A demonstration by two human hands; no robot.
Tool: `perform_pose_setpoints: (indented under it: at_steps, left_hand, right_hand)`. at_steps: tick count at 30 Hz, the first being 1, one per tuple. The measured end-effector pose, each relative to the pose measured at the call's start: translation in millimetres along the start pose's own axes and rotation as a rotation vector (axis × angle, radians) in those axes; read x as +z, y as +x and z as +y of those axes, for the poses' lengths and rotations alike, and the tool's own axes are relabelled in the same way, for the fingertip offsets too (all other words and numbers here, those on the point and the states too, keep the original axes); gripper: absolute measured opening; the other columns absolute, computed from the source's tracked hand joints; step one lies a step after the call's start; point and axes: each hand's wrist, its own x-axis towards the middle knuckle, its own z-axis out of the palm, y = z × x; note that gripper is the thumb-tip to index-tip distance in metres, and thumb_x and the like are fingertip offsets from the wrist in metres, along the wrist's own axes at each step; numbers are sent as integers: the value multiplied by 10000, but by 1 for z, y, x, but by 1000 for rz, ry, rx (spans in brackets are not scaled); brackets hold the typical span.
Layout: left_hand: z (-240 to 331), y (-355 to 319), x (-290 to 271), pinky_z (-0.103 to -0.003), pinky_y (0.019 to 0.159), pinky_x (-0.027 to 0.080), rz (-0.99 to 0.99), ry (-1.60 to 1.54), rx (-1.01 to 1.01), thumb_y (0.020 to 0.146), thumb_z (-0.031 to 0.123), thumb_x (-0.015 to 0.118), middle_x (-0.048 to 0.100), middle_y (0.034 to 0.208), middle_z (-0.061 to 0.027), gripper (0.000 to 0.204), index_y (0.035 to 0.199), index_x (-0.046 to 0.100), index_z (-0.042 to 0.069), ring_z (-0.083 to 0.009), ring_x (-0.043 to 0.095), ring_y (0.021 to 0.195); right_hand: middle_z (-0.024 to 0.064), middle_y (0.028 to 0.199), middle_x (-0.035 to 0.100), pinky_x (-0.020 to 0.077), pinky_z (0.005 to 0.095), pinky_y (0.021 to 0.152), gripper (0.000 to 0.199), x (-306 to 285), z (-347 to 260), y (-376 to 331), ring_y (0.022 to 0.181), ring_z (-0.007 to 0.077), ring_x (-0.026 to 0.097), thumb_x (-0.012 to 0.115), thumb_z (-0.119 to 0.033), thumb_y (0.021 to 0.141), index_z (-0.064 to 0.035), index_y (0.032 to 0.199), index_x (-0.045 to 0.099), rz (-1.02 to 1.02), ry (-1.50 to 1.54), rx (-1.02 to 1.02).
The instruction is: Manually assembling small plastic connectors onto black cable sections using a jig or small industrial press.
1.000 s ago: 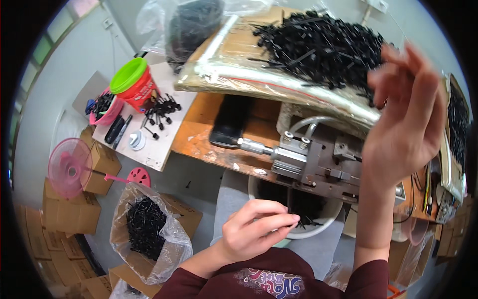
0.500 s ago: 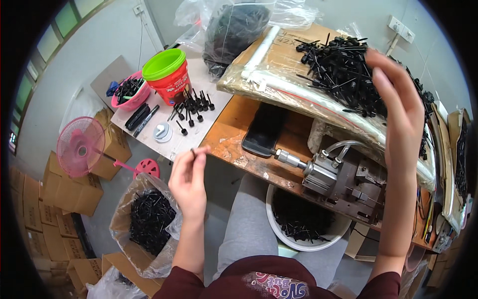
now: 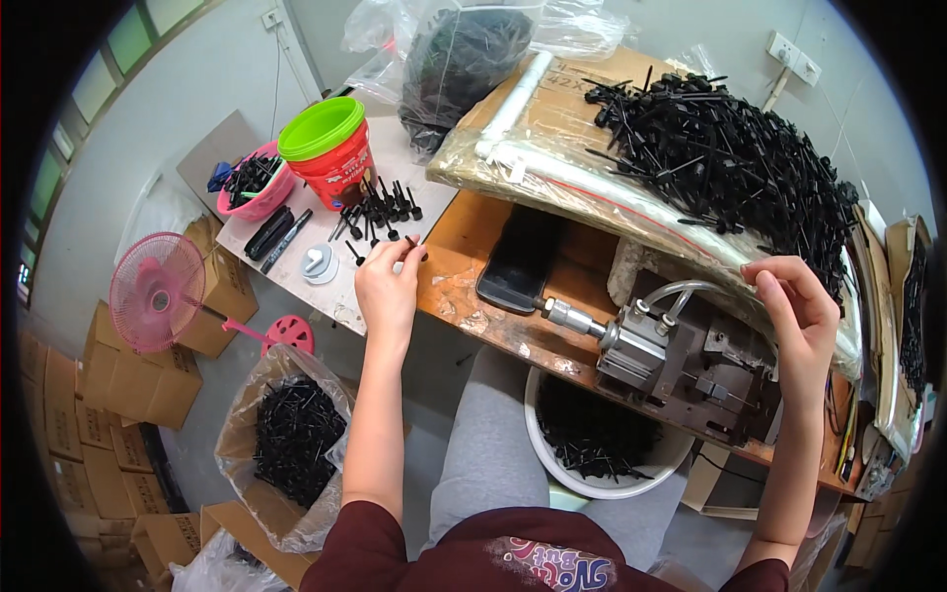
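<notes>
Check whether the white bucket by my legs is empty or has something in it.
Not empty: many black parts lie in the white bucket, showing inside its rim.

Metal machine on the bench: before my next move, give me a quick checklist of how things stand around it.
1. Left hand away from the machine: ok, at the bench's left end, near the standing black parts.
2. Left hand free: cannot tell; small dark bits show at its fingertips.
3. Right hand clear of the machine: cannot tell; it overlooks the right end, gap unclear.
4. Gloves on: not ok, both hands bare.
5. White bucket below the bench's front edge: ok, black parts inside.
6. Machine stopped: cannot tell from stills.
</notes>
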Motion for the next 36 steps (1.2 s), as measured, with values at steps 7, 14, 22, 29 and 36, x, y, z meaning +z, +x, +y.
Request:
perform_pose_setpoints:
  at_steps: [7, 14, 22, 29, 36]
  left_hand:
    - [-19, 2, 14, -337, 686, 504, -22, -5, 18, 802, 118, 730, 681, 836, -135, 163, 894, 728, -15, -271, 675, 731]
    - [-12, 7, 18, -335, 680, 512, -45, -10, -10, 782, 153, 769, 678, 853, -138, 237, 933, 726, -25, -247, 684, 720]
    - [59, -27, -20, -252, 639, 430, 107, 29, 205, 844, 24, 717, 648, 1009, -59, 451, 1281, 608, 56, -105, 512, 678]
    - [120, -84, -22, -243, 675, 455, -104, -176, 541, 809, -89, 660, 665, 1045, -134, 516, 1306, 527, -49, -115, 543, 659]
    - [147, -126, -9, -275, 675, 511, -366, -369, 671, 744, -69, 695, 708, 986, -146, 490, 1211, 560, -12, -138, 603, 577]
  right_hand:
    - [56, 931, 656, 458, 219, 809, 117, -7, 8, -35, 866, 93, 600, 572, -39, 955, 38, 985, 655, 13, 9, 68]
    - [71, 939, 673, 472, 213, 702, 136, -10, 8, -63, 759, 89, 590, 579, -50, 951, 27, 1034, 655, 86, 40, 177]
    - [31, 925, 675, 410, 181, 613, 125, -43, 33, -41, 726, 49, 547, 637, -77, 926, 13, 1004, 678, 378, -150, 44]
    - [33, 865, 653, 471, 285, 643, 175, -71, 54, 15, 703, 158, 559, 709, -109, 803, -57, 969, 691, 302, -746, -136]
    - [55, 969, 668, 521, 365, 731, 311, -57, 63, 72, 786, 242, 638, 749, -192, 766, -95, 1042, 645, 273, -793, -244]
